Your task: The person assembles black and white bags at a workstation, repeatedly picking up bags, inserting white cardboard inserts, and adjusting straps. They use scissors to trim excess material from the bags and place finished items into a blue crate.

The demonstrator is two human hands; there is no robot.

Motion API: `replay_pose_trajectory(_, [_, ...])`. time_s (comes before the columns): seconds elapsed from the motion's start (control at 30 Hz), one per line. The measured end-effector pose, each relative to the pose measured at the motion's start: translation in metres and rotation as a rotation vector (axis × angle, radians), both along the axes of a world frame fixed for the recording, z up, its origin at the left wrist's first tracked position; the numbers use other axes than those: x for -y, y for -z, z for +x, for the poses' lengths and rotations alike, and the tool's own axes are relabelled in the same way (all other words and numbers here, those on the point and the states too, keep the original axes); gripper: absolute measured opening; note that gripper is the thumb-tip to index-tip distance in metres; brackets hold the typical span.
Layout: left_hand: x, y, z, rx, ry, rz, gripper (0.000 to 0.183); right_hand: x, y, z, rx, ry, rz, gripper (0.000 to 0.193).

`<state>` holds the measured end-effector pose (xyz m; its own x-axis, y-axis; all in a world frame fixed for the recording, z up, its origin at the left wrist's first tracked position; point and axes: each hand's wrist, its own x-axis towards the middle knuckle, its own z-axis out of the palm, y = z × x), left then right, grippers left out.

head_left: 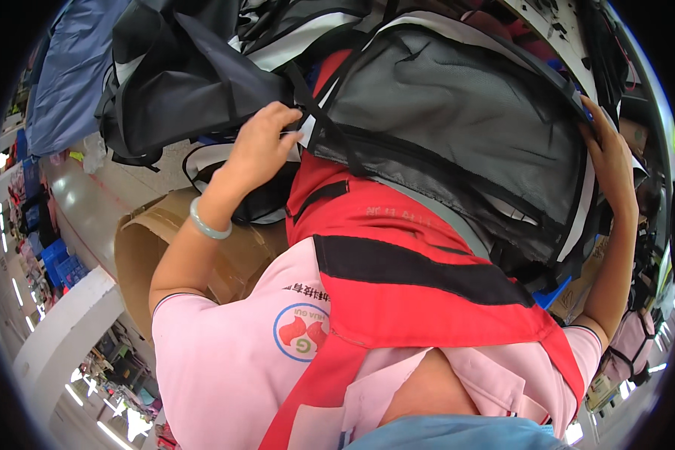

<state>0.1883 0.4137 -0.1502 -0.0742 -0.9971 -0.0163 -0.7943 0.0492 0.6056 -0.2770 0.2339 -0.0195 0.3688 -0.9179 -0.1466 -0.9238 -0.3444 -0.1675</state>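
A large black mesh bag panel (457, 97) with white edging lies across my lap, over the red apron (397, 217). At its left edge is my left hand (264, 146), its fingers curved and the thumb apart from them, next to a black strap (326, 124) and a white strip. My right hand (609, 154) grips the panel's right edge, with the fingers over the border; part of its grip is hidden by the fabric. Along the panel's lower side runs a dark band with a lighter gap in it.
More black bag pieces (195, 82) are heaped at the upper left beside a hanging blue-grey cloth (75, 75). An open cardboard box (150, 247) stands at my left. A pale work table (551, 34) with small dark bits is at the upper right.
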Motion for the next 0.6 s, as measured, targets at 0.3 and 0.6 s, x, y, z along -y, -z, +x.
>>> replay_pose_trajectory(0.3, [-0.016, 0.038, 0.024, 0.065, -0.085, 0.208, 0.02, -0.008, -0.001, -0.019, -0.114, -0.016, -0.131, 0.048])
replay_pose_trajectory(0.6, [0.033, -0.173, -0.033, 0.078, 0.386, -0.265, 0.023, -0.048, -0.032, -0.041, 0.132, -0.036, -0.436, 0.058])
